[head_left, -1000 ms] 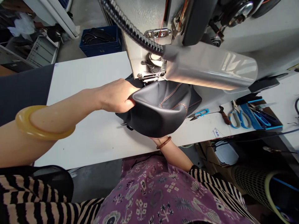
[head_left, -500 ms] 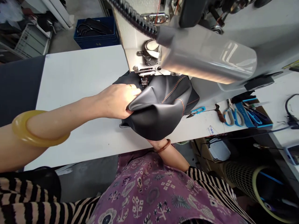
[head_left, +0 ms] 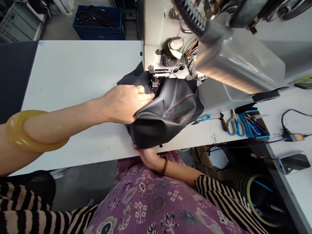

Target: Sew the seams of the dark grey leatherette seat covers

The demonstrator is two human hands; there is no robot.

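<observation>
A black leather cover [head_left: 170, 107] with orange topstitching lies bunched under the presser foot [head_left: 155, 85] of a sewing machine [head_left: 156, 48]. My left hand [head_left: 126, 102], wearing a ring, grips a fold of it just left of the foot; the fingertips point at the needle area and the thumb is tucked behind the fold. At the table's front edge, my right hand [head_left: 147, 156] is by the lower left edge of the leather. Its fingers are blurred and partly hidden beneath the cover, so their grip does not show.
A lamp [head_left: 239, 55] hangs over the machine's right side. Thread snips [head_left: 203, 118], scissors [head_left: 236, 126] and a blue tool box [head_left: 255, 123] sit on the white table [head_left: 85, 71] at right. Behind it stands a blue crate [head_left: 99, 31]; a perforated bin [head_left: 251, 195] is low right.
My right hand has moved left along the leather's front edge, showing more of itself. My left fingers have straightened toward the foot. The leather has flattened somewhat, and the camera view has shifted.
</observation>
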